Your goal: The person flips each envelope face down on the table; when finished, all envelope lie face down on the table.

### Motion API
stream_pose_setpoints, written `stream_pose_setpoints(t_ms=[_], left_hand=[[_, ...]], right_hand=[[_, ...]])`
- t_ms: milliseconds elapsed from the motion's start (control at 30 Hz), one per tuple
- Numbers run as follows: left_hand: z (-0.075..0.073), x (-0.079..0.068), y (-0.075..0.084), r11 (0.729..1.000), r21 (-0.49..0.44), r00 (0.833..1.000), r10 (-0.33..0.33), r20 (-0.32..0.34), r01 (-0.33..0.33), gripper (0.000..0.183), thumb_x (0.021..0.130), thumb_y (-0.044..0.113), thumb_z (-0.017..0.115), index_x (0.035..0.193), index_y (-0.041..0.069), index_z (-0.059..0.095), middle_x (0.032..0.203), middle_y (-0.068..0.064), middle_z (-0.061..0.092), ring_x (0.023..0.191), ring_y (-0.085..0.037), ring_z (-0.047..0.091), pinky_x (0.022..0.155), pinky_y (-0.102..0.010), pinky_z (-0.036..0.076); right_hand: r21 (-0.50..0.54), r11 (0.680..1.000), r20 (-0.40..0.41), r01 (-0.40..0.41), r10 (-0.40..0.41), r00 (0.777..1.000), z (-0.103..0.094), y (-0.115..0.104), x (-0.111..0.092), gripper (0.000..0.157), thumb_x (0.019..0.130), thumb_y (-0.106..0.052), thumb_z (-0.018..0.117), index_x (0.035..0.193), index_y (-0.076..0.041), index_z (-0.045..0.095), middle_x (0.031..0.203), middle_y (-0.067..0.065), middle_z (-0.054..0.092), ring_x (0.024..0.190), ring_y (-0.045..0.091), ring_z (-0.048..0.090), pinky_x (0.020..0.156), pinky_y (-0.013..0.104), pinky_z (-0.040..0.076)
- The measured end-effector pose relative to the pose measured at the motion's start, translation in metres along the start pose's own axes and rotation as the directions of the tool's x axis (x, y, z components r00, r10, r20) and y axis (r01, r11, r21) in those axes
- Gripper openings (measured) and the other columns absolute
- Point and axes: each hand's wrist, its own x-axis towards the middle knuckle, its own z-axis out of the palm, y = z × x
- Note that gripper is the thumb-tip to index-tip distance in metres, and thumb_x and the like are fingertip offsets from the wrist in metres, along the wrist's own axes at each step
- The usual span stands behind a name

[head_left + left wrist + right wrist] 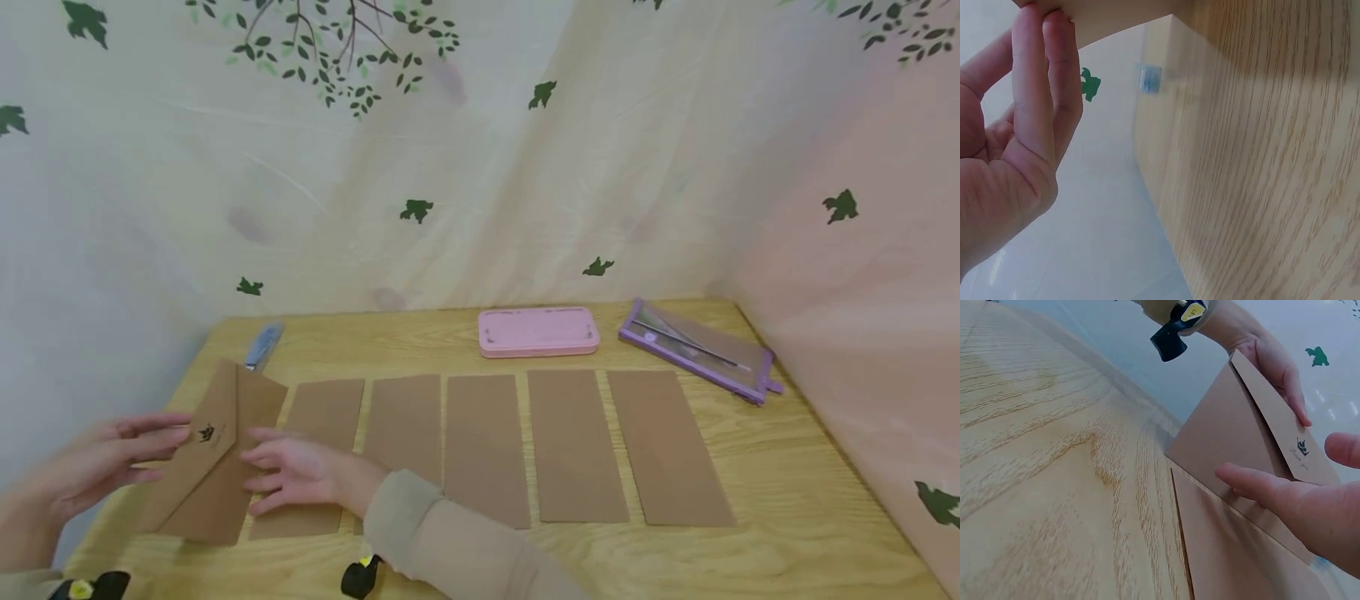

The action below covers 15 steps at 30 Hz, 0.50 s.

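Observation:
A brown paper envelope point(217, 467) with a pointed flap, a small black crown print and the words "Thank you" stands tilted at the table's left, its left edge raised. My left hand point(112, 467) pinches that raised edge at the fingertips; the left wrist view shows those fingers point(1032, 94) meeting the paper from below. Against the envelope's lower right side, my right hand point(300, 471) has its fingers spread and straight. In the right wrist view this hand point(1316, 506) overlaps the envelope's front, and one envelope edge runs along the tabletop.
Several flat brown paper pieces point(577, 450) lie in a row to the right. Behind them are a pink case point(538, 332) and a clear pouch with purple trim point(693, 354). A slim light-blue object point(262, 344) lies behind the envelope. A leaf-printed curtain point(480, 167) hangs behind the table.

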Motion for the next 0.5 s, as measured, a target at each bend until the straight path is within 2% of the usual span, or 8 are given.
stream_pose_setpoints(t_ms=[167,367,500], left_hand=[[0.008,0.004,-0.001,0.998,-0.045,0.998,0.036,0.058,-0.034,0.038,0.111,0.014,0.042,0.121,0.042,0.064,0.12,0.023,0.061,0.106,-0.002,0.058,0.083,-0.034,0.057],[0.015,0.003,0.003,0.997,-0.037,0.996,0.072,0.049,-0.07,0.039,0.111,0.015,0.04,0.122,0.045,0.061,0.123,0.025,0.059,0.108,-0.001,0.057,0.082,-0.032,0.056],[0.018,0.004,0.003,0.989,-0.095,0.991,0.119,0.063,-0.112,0.041,0.111,0.012,0.039,0.123,0.042,0.064,0.124,0.022,0.061,0.107,-0.002,0.059,0.081,-0.03,0.056]], right_hand=[[-0.033,0.999,0.027,-0.009,0.01,1.0,-0.004,0.001,-0.003,0.055,0.105,-0.01,0.048,0.158,-0.016,0.035,0.162,0.017,0.028,0.144,0.049,0.029,0.11,0.071,0.028],[-0.051,0.999,0.056,-0.009,0.012,0.998,0.002,-0.002,-0.002,0.053,0.106,-0.01,0.049,0.157,-0.012,0.035,0.163,0.013,0.028,0.145,0.044,0.03,0.111,0.069,0.029],[-0.034,0.999,0.044,-0.005,0.007,0.999,0.005,-0.004,-0.003,0.053,0.105,-0.008,0.049,0.156,-0.008,0.036,0.161,0.014,0.031,0.144,0.044,0.032,0.111,0.068,0.029]])
